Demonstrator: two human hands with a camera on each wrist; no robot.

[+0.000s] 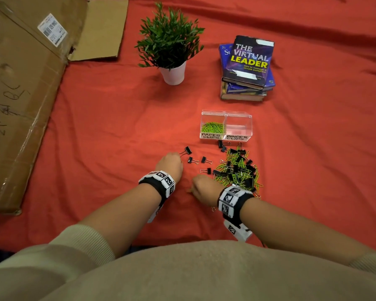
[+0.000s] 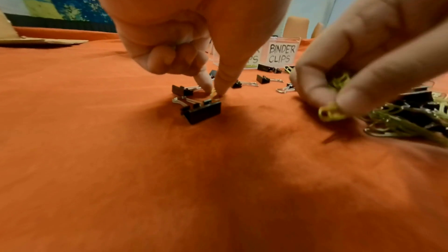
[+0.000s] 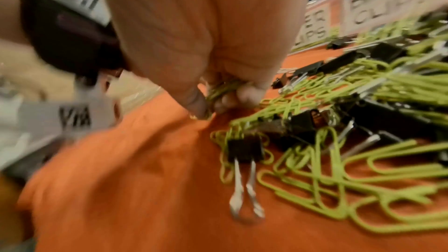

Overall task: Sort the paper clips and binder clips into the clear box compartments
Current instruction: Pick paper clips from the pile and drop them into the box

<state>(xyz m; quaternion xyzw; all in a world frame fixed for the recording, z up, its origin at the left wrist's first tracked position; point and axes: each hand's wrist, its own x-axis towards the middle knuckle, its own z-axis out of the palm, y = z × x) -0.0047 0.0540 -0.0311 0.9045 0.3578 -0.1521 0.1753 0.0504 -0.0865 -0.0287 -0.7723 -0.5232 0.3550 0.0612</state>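
The clear box point(image 1: 226, 115) stands on the red cloth; its left compartment, labelled PAPER CLIPS, holds green paper clips point(image 1: 212, 128), and I see nothing in the BINDER CLIPS side. A mixed pile of green paper clips and black binder clips point(image 1: 237, 168) lies in front of it. My left hand point(image 2: 213, 93) pinches a small green paper clip against the cloth, beside a black binder clip point(image 2: 201, 111). My right hand point(image 3: 213, 108), at the pile's near left edge, grips a bunch of green paper clips point(image 3: 221, 88). Loose binder clips point(image 1: 192, 160) lie between hands and box.
A large flattened cardboard box point(image 1: 20, 94) covers the left side. A potted plant point(image 1: 172, 44) stands at the back centre, and a stack of books point(image 1: 248, 68) sits behind the clear box. Bare red cloth point(image 1: 117, 127) lies between the cardboard and the clips.
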